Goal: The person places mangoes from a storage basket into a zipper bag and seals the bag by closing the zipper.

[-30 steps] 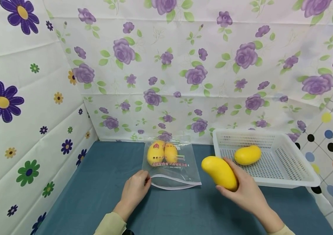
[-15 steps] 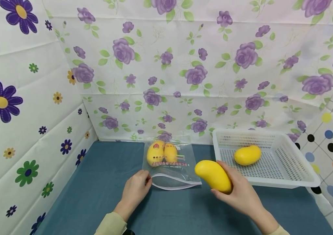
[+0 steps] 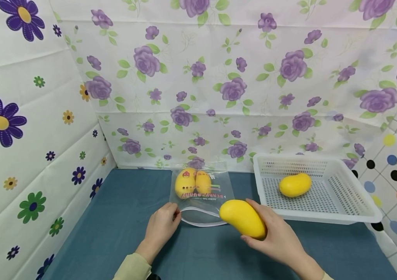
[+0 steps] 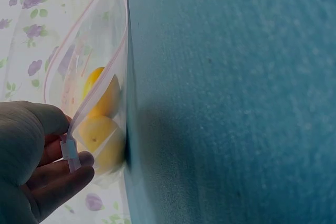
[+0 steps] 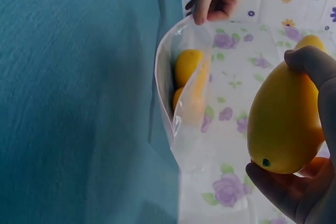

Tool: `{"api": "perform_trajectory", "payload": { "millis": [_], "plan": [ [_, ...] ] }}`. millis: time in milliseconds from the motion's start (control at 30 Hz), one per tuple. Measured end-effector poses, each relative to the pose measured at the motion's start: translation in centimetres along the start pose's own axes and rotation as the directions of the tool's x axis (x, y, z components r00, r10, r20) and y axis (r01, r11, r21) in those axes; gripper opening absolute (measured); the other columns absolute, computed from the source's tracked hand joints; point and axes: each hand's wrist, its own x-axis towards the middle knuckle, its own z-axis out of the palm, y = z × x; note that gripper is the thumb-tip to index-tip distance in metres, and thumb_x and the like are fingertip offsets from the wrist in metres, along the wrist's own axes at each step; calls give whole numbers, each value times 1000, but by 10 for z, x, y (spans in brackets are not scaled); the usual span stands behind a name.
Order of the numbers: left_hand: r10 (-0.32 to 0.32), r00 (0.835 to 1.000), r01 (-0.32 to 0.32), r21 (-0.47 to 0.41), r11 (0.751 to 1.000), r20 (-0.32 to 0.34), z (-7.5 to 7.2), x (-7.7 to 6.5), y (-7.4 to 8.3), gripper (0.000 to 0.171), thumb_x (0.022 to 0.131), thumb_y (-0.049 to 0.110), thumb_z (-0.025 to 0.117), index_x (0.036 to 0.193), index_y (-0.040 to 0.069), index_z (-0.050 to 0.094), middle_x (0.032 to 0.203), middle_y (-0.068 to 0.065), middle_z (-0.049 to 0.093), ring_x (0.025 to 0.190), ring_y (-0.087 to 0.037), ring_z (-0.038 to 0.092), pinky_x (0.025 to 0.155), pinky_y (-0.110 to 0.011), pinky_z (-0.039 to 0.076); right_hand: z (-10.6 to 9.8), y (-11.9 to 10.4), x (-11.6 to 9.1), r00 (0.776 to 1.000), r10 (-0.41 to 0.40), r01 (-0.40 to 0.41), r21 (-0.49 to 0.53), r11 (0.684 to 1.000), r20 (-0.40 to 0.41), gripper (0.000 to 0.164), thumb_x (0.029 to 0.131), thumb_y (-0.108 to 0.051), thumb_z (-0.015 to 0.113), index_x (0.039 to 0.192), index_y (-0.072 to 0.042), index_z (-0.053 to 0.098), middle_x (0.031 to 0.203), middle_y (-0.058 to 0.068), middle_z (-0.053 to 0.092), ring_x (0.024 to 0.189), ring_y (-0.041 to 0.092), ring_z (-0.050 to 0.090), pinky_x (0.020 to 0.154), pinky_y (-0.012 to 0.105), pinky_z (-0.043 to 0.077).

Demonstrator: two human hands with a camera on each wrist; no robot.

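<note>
A clear zip bag (image 3: 219, 190) with printed lettering lies on the blue table, its mouth gaping toward me. Two yellow mangoes (image 3: 185, 182) sit inside, side by side. My left hand (image 3: 163, 225) pinches the left corner of the bag's mouth, by the small zip slider (image 4: 69, 149). My right hand (image 3: 277, 235) grips another mango (image 3: 243, 218), fingers and thumb round its right end. That mango is held above the table, over the right corner of the bag's mouth in the head view. In the right wrist view the mango (image 5: 286, 114) appears apart from the bag.
At the right stands a white perforated plastic basket (image 3: 352, 212) holding one mango (image 3: 295, 184). Blue cloth (image 3: 125, 202) covers the table. Floral sheeting (image 3: 198, 89) rises at the back, with patterned sheets at left and right.
My right hand has carried the mango left and slightly nearer to me, from beside the basket to the bag's mouth. The left hand keeps its place on the bag.
</note>
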Motion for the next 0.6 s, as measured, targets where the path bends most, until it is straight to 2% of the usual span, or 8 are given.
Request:
{"api": "perform_trajectory", "payload": {
  "millis": [233,367,600],
  "plan": [
    [2,1000,-2,-5,1000,-6,-1,0,2,26,89,8,88,80,18,64,74,8,52,59,-4,47,53,-24,44,11,-2,-2,995,76,-75,-18,997,68,99,80,-76,80,162,-35,44,138,-10,64,99,8,58,87,45,55],
    [3,1000,-3,-5,1000,-7,-1,1,4,26,88,8,88,81,17,65,74,8,52,59,-4,47,54,-24,44,16,-3,-4,984,129,-127,-26,992,119,99,79,-74,83,162,-36,45,136,-8,65,94,9,57,84,43,54],
    [2,1000,-2,2,1000,-5,-1,1,6,25,88,9,88,80,17,66,73,7,53,58,-4,47,53,-24,44,25,-3,-4,971,184,-177,-56,983,151,98,78,-67,89,161,-35,47,132,-6,67,87,8,56,78,39,52]
  ]
}}
